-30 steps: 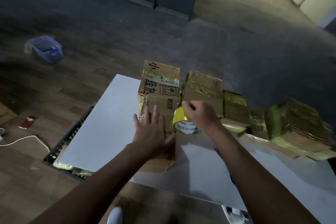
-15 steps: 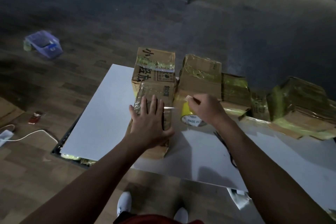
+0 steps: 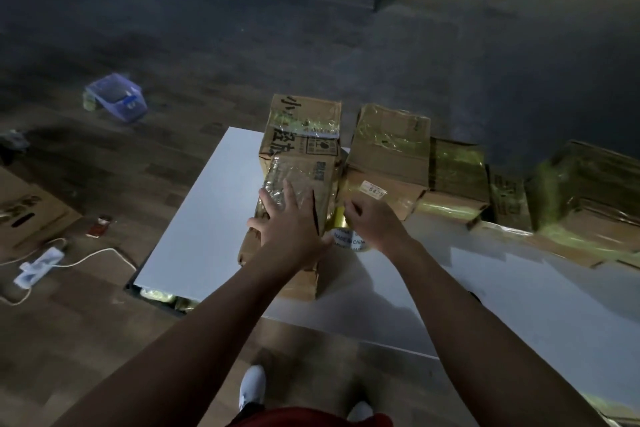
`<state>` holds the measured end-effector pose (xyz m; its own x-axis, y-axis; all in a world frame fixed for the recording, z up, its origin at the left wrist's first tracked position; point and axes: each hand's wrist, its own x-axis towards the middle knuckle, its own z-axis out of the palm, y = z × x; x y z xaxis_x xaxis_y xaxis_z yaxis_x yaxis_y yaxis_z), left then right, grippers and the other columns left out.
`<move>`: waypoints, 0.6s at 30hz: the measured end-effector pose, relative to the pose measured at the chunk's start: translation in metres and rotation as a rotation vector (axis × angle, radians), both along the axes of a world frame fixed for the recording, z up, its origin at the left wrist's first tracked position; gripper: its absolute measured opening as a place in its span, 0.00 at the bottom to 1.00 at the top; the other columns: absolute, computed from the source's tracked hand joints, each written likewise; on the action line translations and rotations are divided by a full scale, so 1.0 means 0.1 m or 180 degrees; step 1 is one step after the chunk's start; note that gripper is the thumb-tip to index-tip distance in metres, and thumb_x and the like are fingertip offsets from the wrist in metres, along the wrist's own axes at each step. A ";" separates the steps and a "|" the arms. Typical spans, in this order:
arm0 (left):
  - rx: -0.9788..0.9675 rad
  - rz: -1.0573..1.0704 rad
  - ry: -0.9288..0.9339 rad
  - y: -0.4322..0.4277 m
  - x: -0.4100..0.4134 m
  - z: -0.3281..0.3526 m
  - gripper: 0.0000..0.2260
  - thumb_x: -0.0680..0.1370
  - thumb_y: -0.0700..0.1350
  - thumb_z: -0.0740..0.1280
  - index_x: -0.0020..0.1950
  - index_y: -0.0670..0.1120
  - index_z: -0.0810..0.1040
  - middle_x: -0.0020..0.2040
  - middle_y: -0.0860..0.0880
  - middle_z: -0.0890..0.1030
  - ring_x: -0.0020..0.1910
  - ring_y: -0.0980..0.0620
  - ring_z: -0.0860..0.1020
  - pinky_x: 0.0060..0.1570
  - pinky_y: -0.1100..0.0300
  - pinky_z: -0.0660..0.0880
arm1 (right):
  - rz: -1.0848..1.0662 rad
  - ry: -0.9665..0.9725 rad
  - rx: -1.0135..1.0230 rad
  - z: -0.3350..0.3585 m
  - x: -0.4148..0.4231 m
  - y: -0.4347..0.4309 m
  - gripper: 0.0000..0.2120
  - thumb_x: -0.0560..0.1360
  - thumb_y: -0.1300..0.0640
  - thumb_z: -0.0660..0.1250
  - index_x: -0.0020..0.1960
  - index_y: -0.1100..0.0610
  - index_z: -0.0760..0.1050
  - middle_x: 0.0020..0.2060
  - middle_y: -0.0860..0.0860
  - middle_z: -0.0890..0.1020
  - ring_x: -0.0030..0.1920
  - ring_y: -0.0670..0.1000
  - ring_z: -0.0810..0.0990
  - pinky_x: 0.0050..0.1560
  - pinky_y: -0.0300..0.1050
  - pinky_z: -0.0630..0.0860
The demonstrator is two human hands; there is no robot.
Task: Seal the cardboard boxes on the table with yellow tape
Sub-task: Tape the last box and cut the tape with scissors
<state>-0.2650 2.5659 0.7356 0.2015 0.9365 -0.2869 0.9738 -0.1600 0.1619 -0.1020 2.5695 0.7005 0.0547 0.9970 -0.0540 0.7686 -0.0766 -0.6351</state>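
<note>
Left hand point(image 3: 291, 225) fingers released, spread flat on worn cardboard box point(image 3: 301, 163), crinkled glossy tape on top, mid-bench point(image 3: 207, 218). Right hand point(image 3: 375, 224) fingers grasp yellow tape roll point(image 3: 346, 240) at box's 3 o'clock, touching it. Taped boxes point(image 3: 391, 146) at 2 o'clock.

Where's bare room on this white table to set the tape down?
Bare white table left of the brown cardboard box under the left hand, to the table's edge. Bare near you, right of the right hand gripping the yellow tape roll. Crowded along the far edge: yellow-taped cardboard boxes.
</note>
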 end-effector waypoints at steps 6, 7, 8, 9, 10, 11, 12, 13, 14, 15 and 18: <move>0.0245 0.0019 -0.0879 -0.12 -0.14 -0.09 0.35 0.75 0.63 0.61 0.77 0.56 0.50 0.80 0.51 0.46 0.77 0.37 0.45 0.66 0.28 0.57 | -0.0245 0.0494 0.0197 0.11 0.13 -0.13 0.16 0.79 0.54 0.61 0.35 0.57 0.71 0.27 0.51 0.71 0.29 0.48 0.67 0.32 0.44 0.62; 0.0204 0.0072 -0.1121 -0.15 -0.15 -0.11 0.34 0.75 0.63 0.61 0.77 0.56 0.51 0.79 0.51 0.48 0.77 0.39 0.47 0.66 0.28 0.58 | -0.0337 0.0591 0.0265 0.17 0.16 -0.15 0.17 0.79 0.53 0.62 0.35 0.60 0.71 0.27 0.53 0.70 0.29 0.48 0.67 0.31 0.43 0.62; 0.0153 0.0119 -0.1350 -0.18 -0.15 -0.12 0.34 0.74 0.63 0.60 0.77 0.56 0.52 0.79 0.52 0.49 0.76 0.40 0.49 0.65 0.28 0.59 | -0.0401 0.0680 0.0332 0.23 0.18 -0.16 0.17 0.78 0.53 0.63 0.34 0.61 0.69 0.27 0.53 0.70 0.29 0.47 0.66 0.30 0.43 0.62; 0.0102 0.0172 -0.1570 -0.21 -0.15 -0.16 0.35 0.73 0.64 0.59 0.77 0.56 0.53 0.79 0.52 0.51 0.76 0.41 0.51 0.66 0.30 0.61 | -0.0420 0.0774 0.0381 0.28 0.20 -0.18 0.18 0.78 0.54 0.63 0.32 0.60 0.68 0.27 0.52 0.69 0.29 0.47 0.66 0.30 0.41 0.61; 0.0012 0.0264 -0.1791 -0.24 -0.15 -0.20 0.36 0.72 0.64 0.58 0.78 0.55 0.53 0.79 0.51 0.53 0.75 0.41 0.53 0.67 0.33 0.62 | -0.0413 0.0859 0.0409 0.32 0.22 -0.20 0.18 0.79 0.54 0.63 0.31 0.58 0.67 0.26 0.51 0.68 0.28 0.46 0.66 0.29 0.40 0.61; -0.0098 0.0385 -0.2028 -0.25 -0.16 -0.27 0.38 0.71 0.64 0.58 0.78 0.54 0.54 0.78 0.51 0.56 0.75 0.43 0.56 0.68 0.36 0.63 | -0.0400 0.0931 0.0412 0.34 0.23 -0.22 0.19 0.79 0.53 0.63 0.31 0.57 0.68 0.26 0.50 0.69 0.28 0.46 0.66 0.29 0.39 0.61; -0.0210 0.0524 -0.2270 -0.26 -0.17 -0.31 0.39 0.70 0.65 0.58 0.78 0.53 0.55 0.78 0.51 0.59 0.74 0.44 0.59 0.69 0.39 0.64 | -0.0379 0.0976 0.0395 0.36 0.25 -0.23 0.19 0.79 0.52 0.62 0.32 0.57 0.69 0.27 0.50 0.70 0.28 0.46 0.67 0.29 0.39 0.61; -0.0299 0.0617 -0.2541 -0.26 -0.19 -0.38 0.38 0.70 0.65 0.59 0.78 0.54 0.58 0.77 0.51 0.62 0.73 0.45 0.63 0.68 0.40 0.66 | -0.0363 0.1010 0.0357 0.35 0.27 -0.24 0.19 0.80 0.51 0.62 0.33 0.58 0.71 0.27 0.50 0.71 0.29 0.46 0.68 0.30 0.40 0.61; -0.0377 0.0648 -0.2770 -0.26 -0.22 -0.45 0.37 0.70 0.65 0.60 0.77 0.55 0.60 0.74 0.52 0.66 0.70 0.46 0.67 0.66 0.41 0.69 | -0.0346 0.1020 0.0312 0.35 0.28 -0.25 0.19 0.80 0.50 0.62 0.33 0.57 0.72 0.27 0.48 0.71 0.29 0.46 0.69 0.30 0.40 0.62; -0.0446 0.0656 -0.2951 -0.26 -0.24 -0.53 0.35 0.70 0.65 0.61 0.76 0.57 0.61 0.72 0.52 0.69 0.68 0.47 0.70 0.64 0.41 0.71 | -0.0325 0.1013 0.0249 0.33 0.28 -0.27 0.19 0.80 0.49 0.62 0.32 0.54 0.72 0.26 0.45 0.71 0.29 0.44 0.69 0.30 0.39 0.62; -0.0711 0.0801 -0.3329 -0.24 -0.33 -0.76 0.31 0.71 0.61 0.64 0.74 0.62 0.64 0.68 0.45 0.73 0.63 0.40 0.74 0.61 0.38 0.73 | -0.0204 0.0850 0.0072 0.25 0.20 -0.27 0.20 0.80 0.46 0.60 0.32 0.52 0.70 0.24 0.44 0.69 0.27 0.42 0.67 0.30 0.39 0.62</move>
